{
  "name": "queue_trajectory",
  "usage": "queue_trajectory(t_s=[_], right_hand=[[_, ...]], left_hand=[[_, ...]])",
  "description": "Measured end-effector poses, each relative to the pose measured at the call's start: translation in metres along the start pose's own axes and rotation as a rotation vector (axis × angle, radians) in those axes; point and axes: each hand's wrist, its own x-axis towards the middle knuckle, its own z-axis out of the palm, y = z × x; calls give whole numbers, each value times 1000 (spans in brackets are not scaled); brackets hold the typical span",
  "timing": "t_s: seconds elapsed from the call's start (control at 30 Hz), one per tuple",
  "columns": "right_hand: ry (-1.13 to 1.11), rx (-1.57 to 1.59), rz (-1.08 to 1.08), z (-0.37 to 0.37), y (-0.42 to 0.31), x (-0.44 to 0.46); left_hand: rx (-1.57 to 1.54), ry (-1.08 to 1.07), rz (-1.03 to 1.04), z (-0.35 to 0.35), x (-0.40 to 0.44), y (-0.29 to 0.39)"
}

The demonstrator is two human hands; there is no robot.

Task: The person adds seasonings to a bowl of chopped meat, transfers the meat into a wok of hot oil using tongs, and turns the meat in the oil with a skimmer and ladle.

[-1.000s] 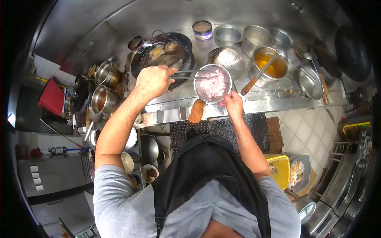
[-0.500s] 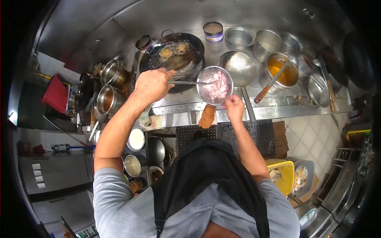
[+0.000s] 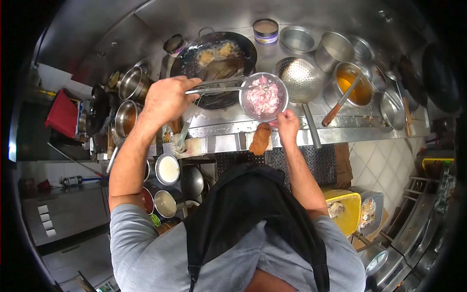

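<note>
My left hand (image 3: 170,98) is closed on metal tongs (image 3: 214,89), whose far end lies at the left rim of a metal bowl. The bowl (image 3: 244,108) holds pale pink raw meat (image 3: 263,95). Fingers and thumb of my right hand (image 3: 287,123) pinch the bowl's near rim. Left of the bowl is a dark wok (image 3: 181,65) with golden pieces (image 3: 216,52) frying in bubbling oil. A perforated strainer (image 3: 299,78) rests just right of the bowl. Below the bowl, a brown cloth (image 3: 260,139) hangs over the counter's front edge.
A pot of orange liquid (image 3: 354,83) with a wooden-handled ladle (image 3: 335,111) stands right of the strainer. Behind are a purple-labelled can (image 3: 265,32) and several metal pots. More pots sit at the left. A yellow bin (image 3: 346,212) stands at the lower right.
My left hand and the tongs have moved left, away from the meat towards the bowl's rim. My right hand still holds the bowl. The view has shifted slightly.
</note>
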Motion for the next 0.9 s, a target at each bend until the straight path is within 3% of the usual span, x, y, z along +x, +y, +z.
queue_trajectory(t_s=[0.37, 0.5, 0.7, 0.8, 0.9], right_hand=[[48, 123, 59, 19, 3, 16], [80, 104, 57, 9, 6, 16], [121, 82, 78, -18, -3, 1], [142, 82, 74, -28, -7, -5], [147, 73, 79, -33, -11, -7]], left_hand=[[37, 38, -281, -22, 13, -106], [47, -109, -486, 24, 31, -156], [40, -258, -694, 159, 38, -224], [-40, -269, -815, 173, 29, -216], [-50, -143, -863, 164, 17, -205]])
